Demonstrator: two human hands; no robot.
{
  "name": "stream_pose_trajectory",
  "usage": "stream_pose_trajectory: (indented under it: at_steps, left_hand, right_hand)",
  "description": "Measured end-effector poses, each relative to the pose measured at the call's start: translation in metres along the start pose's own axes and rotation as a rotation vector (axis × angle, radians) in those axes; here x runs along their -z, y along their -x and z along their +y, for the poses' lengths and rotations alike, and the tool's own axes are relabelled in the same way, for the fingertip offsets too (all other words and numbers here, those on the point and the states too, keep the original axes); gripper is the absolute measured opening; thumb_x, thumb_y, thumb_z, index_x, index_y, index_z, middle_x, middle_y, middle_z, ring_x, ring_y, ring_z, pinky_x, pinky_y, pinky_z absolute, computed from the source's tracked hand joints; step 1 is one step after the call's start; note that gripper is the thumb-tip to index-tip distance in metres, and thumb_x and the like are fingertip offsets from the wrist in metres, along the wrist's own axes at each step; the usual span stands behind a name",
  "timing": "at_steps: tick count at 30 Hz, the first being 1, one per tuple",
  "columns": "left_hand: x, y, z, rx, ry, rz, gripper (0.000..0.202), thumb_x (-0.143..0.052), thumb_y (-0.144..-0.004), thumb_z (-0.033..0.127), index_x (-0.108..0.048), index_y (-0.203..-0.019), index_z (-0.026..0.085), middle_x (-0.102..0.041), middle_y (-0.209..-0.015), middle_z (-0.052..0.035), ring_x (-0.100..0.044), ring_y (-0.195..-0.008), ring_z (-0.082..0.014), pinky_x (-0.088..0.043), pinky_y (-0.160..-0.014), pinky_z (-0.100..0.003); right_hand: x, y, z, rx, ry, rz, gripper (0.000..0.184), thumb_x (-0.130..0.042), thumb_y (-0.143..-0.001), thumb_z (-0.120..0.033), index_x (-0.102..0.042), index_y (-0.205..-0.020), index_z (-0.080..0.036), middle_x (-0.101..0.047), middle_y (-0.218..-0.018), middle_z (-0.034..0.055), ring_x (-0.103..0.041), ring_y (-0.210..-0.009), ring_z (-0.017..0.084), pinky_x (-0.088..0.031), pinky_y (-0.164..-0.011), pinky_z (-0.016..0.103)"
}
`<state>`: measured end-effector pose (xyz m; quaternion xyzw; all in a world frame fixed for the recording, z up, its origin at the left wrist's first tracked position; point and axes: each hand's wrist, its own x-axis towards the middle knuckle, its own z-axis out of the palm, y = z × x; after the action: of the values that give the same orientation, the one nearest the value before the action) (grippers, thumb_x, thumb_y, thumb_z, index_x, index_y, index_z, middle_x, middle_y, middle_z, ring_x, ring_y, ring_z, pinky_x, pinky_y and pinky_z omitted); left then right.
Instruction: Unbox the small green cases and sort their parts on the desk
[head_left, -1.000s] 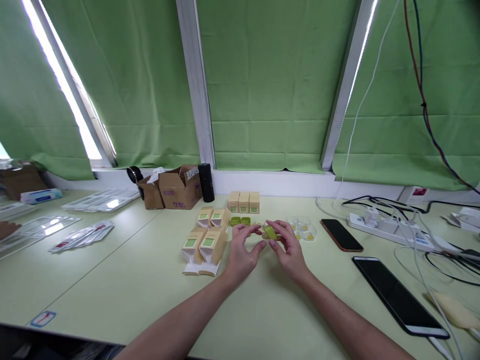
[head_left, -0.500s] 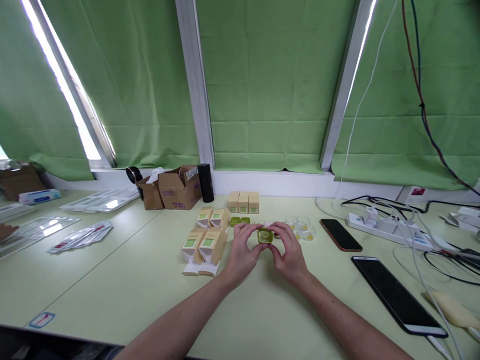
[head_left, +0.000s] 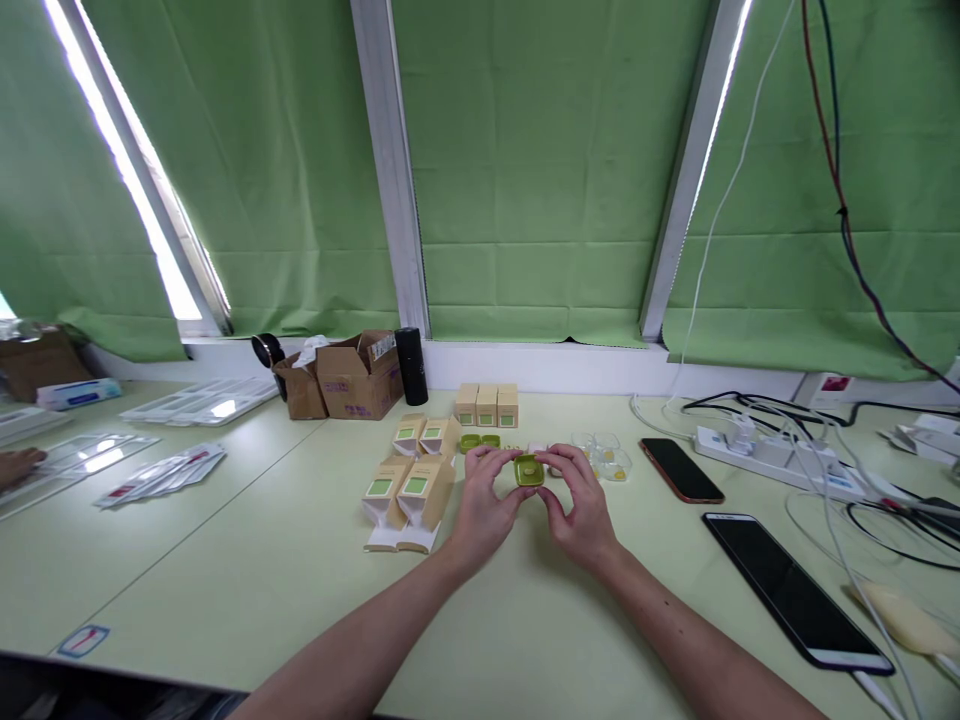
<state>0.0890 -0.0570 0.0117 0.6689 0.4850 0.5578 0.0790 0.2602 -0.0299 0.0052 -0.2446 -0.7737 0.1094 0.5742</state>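
A small olive-green square case (head_left: 529,471) is held up between the fingertips of my two hands, its square face toward me. My left hand (head_left: 484,505) pinches it from the left with thumb and fingers. From the other side, the thumb and fingertips of my right hand (head_left: 581,508) close on its right edge. Just behind my left fingers lies an open green case (head_left: 480,442). Clear plastic cups (head_left: 611,462) with yellow bits in them stand beyond my right hand. Small beige cartons with open flaps (head_left: 424,492) lie left of my left hand.
Upright beige cartons (head_left: 487,405) stand at the back. A brown cardboard box (head_left: 360,375) and a black cylinder (head_left: 411,366) are further left. Two phones (head_left: 795,590) and a cabled power strip (head_left: 780,462) lie right. Another person's hand (head_left: 19,466) reaches in beside clear trays (head_left: 97,455).
The green case has tilted slightly in my fingers, so its square face shows differently. At the far left, the other person's hand has come further into view.
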Motion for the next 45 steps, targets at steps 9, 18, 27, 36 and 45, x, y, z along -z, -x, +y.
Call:
stream_pose_trajectory:
  at_steps: [9, 18, 27, 36, 45]
  left_hand:
    - [0.003, 0.004, 0.004, -0.225, -0.147, -0.015, 0.046, -0.08, -0.081, 0.014, -0.067, -0.124, 0.026, -0.072, -0.115, -0.0083, -0.052, -0.119, -0.0323, -0.052, -0.101, -0.054]
    - [0.003, 0.005, 0.008, -0.321, -0.24, -0.027, 0.049, -0.077, -0.084, 0.011, -0.065, -0.129, 0.026, -0.071, -0.117, -0.0085, -0.053, -0.117, -0.0324, -0.054, -0.099, -0.053]
    - [0.004, 0.006, 0.008, -0.372, -0.281, -0.026, 0.048, -0.076, -0.085, 0.011, -0.063, -0.129, 0.024, -0.071, -0.119, -0.0086, -0.053, -0.116, -0.031, -0.055, -0.098, -0.052]
    - [0.004, 0.006, 0.01, -0.377, -0.308, -0.037, 0.045, -0.075, -0.085, 0.011, -0.064, -0.127, 0.024, -0.071, -0.117, -0.0084, -0.055, -0.115, -0.0309, -0.056, -0.098, -0.052]
    - [0.004, 0.006, 0.012, -0.366, -0.344, -0.019, 0.044, -0.073, -0.087, 0.012, -0.064, -0.128, 0.024, -0.072, -0.115, -0.0084, -0.057, -0.113, -0.0305, -0.057, -0.096, -0.051]
  right_hand:
    - [0.002, -0.003, 0.001, 0.139, 0.241, 0.08, 0.028, -0.06, -0.092, -0.013, -0.074, -0.11, -0.03, -0.059, -0.102, 0.0086, -0.056, -0.098, 0.027, -0.056, -0.081, 0.048]
    - [0.003, -0.003, 0.002, 0.173, 0.345, 0.072, 0.023, -0.063, -0.089, -0.01, -0.077, -0.096, -0.027, -0.06, -0.095, 0.008, -0.05, -0.095, 0.027, -0.053, -0.077, 0.042]
    - [0.001, -0.004, -0.001, 0.187, 0.363, 0.108, 0.02, -0.063, -0.089, -0.007, -0.075, -0.09, -0.022, -0.059, -0.093, 0.0071, -0.05, -0.095, 0.024, -0.05, -0.076, 0.037]
    - [0.0, -0.005, -0.001, 0.175, 0.349, 0.091, 0.017, -0.062, -0.09, -0.006, -0.07, -0.085, -0.02, -0.058, -0.086, 0.006, -0.048, -0.09, 0.023, -0.046, -0.073, 0.035]
    - [0.001, -0.006, -0.003, 0.171, 0.336, 0.068, 0.02, -0.059, -0.092, -0.005, -0.068, -0.082, -0.02, -0.059, -0.081, 0.0055, -0.048, -0.089, 0.022, -0.043, -0.07, 0.034]
